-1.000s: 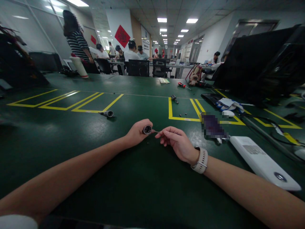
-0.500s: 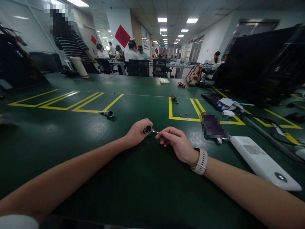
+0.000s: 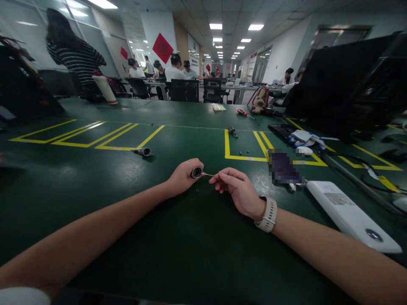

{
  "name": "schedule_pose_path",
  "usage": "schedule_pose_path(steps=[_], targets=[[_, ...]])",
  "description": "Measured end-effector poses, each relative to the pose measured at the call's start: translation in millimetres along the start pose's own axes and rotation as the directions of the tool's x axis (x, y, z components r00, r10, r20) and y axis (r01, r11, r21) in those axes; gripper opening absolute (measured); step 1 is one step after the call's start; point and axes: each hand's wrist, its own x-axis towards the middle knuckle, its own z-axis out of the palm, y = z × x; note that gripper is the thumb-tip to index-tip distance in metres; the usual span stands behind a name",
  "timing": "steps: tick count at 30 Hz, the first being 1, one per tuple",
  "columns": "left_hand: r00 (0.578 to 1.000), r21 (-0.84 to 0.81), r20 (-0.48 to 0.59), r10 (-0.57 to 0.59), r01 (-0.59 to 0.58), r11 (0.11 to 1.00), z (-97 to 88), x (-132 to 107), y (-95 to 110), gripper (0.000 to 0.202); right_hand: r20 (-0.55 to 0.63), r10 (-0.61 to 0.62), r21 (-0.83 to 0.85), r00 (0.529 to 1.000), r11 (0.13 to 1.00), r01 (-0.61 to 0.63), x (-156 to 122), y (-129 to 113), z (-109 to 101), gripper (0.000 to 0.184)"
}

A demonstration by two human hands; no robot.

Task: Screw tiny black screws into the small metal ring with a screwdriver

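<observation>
Standing farther left than a second ago, a person (image 3: pixel 79 59) in a striped top is seen beyond the counter (image 3: pixel 203 254). One metal cylinder (image 3: pixel 145 151) is laid by the yellow tape (image 3: pixel 119 148). A second cylinder (image 3: pixel 196 172) is gripped by the closed left hand (image 3: pixel 182 174), above one small piece (image 3: pixel 197 190). A thin rod (image 3: pixel 208 174) is pinched by the half-curled right hand (image 3: pixel 234 186), its tip at the cylinder's side. One dark part (image 3: pixel 233 132) and two tiny bits (image 3: pixel 241 153) are bordered by tape.

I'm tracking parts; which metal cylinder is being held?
The middle cylinder, in the left hand; the left cylinder and right cylinder lie on the table.
</observation>
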Motion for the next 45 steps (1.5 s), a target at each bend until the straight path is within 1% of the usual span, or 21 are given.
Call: schedule_pose_path(steps=[2, 4, 7, 11, 15, 20, 29, 36, 42, 45], targets=[[1.000, 0.048, 0.019, 0.003, -0.004, 0.999, 0.0, -0.4, -0.9, 0.013, -0.001, -0.004, -0.071, 1.000, 0.997, 0.004, -0.6, -0.1, 1.2, 0.011], [0.999, 0.078, 0.037, 0.009, -0.012, 0.997, -0.3, -0.6, -0.5, 0.013, 0.009, 0.006, -0.095, 1.000, 0.995, -0.005, -0.7, -0.4, 1.4, 0.010], [0.999, 0.054, 0.030, 0.027, -0.029, 0.998, -1.1, -0.7, 1.5, 0.015, 0.025, 0.046, -0.017, 0.999, 0.999, -0.046, 0.2, -1.0, -1.0, 0.010], [0.999, -0.057, 0.007, 0.033, -0.033, 0.998, -1.7, -0.4, 2.8, 0.018, 0.069, 0.069, 0.079, 0.995, 0.994, -0.074, 1.6, -0.8, -4.7, 0.012], [1.000, -0.123, 0.022, 0.015, -0.012, 0.992, -1.1, 0.1, 2.5, 0.018, 0.087, 0.072, 0.088, 0.994, 0.993, -0.079, 1.6, -1.3, -3.8, 0.011], [1.000, -0.122, 0.025, -0.006, 0.009, 0.992, 0.3, 0.6, 2.2, 0.019, 0.093, 0.083, 0.093, 0.992, 0.991, -0.092, 2.2, -1.6, -3.5, 0.011], [0.998, -0.003, 0.018, -0.064, 0.064, 0.998, 0.9, 2.0, -1.4, 0.014, 0.000, 0.073, 0.123, 0.997, 0.990, -0.073, 3.5, 0.1, -3.2, 0.012], [0.993, 0.101, 0.113, -0.019, 0.007, 0.995, -0.9, 1.8, 0.3, 0.009, -0.086, 0.056, 0.053, 0.995, 0.997, -0.052, 1.5, -1.5, 0.6, 0.012], [0.992, 0.148, 0.122, -0.045, 0.026, 0.989, -0.4, 1.0, -0.7, 0.005, -0.151, 0.014, 0.014, 0.988, 1.000, -0.012, 1.6, -0.3, -0.7, 0.012], [0.991, 0.149, 0.121, -0.051, 0.033, 0.988, 0.2, 0.9, -0.6, 0.005, -0.155, 0.013, -0.002, 0.988, 1.000, -0.013, 1.7, 1.1, -1.8, 0.013]])
